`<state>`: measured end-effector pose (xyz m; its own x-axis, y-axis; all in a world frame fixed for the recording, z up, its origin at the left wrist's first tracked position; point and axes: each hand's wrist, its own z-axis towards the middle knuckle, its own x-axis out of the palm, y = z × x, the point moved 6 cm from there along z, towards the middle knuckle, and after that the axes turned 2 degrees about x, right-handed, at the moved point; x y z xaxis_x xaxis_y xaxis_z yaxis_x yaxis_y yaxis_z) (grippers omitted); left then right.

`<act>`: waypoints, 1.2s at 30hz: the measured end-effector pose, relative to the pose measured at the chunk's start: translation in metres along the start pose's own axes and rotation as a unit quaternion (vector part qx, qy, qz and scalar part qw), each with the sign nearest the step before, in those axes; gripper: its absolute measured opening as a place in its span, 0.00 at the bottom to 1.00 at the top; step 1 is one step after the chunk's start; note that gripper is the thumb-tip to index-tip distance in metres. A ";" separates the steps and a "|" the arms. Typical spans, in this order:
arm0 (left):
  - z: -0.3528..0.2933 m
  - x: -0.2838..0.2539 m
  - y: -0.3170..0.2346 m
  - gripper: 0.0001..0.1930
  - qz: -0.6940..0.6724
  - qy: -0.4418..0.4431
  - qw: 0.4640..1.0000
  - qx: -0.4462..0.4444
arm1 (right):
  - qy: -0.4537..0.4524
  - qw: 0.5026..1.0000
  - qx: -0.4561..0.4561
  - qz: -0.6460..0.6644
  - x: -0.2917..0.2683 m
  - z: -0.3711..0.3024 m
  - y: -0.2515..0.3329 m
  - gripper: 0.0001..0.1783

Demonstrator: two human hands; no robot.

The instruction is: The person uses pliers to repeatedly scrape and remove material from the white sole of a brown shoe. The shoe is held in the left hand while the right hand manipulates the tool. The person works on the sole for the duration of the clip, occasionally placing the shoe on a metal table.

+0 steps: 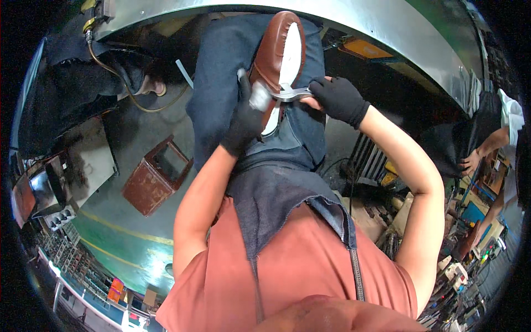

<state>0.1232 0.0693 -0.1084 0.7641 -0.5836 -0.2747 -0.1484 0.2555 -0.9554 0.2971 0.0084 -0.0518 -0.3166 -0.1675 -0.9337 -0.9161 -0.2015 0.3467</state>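
Observation:
A brown leather shoe [272,50] with a long white underside or inner surface [292,52] rests on my lap, its rounded toe pointing away from me. My left hand [247,113], in a black glove with pale, motion-blurred finger ends, grips the shoe's left side near its middle. On the right, my gloved right hand [338,98] is closed around a slim silver-grey tool [296,94], whose curved end lies across the shoe's waist. The tool's exact kind is unclear, since the fingers cover its other end.
Beyond my knees runs a metal bench edge [387,25]. A rusty brown open-framed box [149,185] stands on the floor to my left, near a thin hose [130,91]. Another person's hand [471,161] shows at far right, and another person's foot [156,86] at left.

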 end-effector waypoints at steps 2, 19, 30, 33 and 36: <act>0.012 0.005 0.021 0.43 -0.004 -0.023 0.999 -0.025 | 0.085 0.991 0.039 0.095 -0.006 0.000 -0.001 0.27; 0.060 -0.023 -0.015 0.21 -0.099 0.119 0.984 -0.087 | 0.064 0.941 0.190 0.271 -0.016 -0.027 0.022 0.25; 0.066 0.017 -0.031 0.20 -0.209 0.029 0.976 -0.051 | -0.076 0.964 0.202 0.158 -0.018 -0.033 0.007 0.21; 0.065 0.020 -0.025 0.21 0.051 -0.003 0.997 0.051 | 0.028 0.951 0.210 0.226 -0.025 -0.040 -0.009 0.24; 0.063 0.013 -0.029 0.21 0.069 0.017 0.997 0.016 | 0.125 0.967 0.186 0.118 -0.064 -0.038 -0.003 0.26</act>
<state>0.1769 0.1025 -0.0778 0.7164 -0.5664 -0.4074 -0.2302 0.3594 -0.9044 0.3297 -0.0173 0.0104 -0.5009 -0.4043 -0.7652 -0.8654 0.2243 0.4480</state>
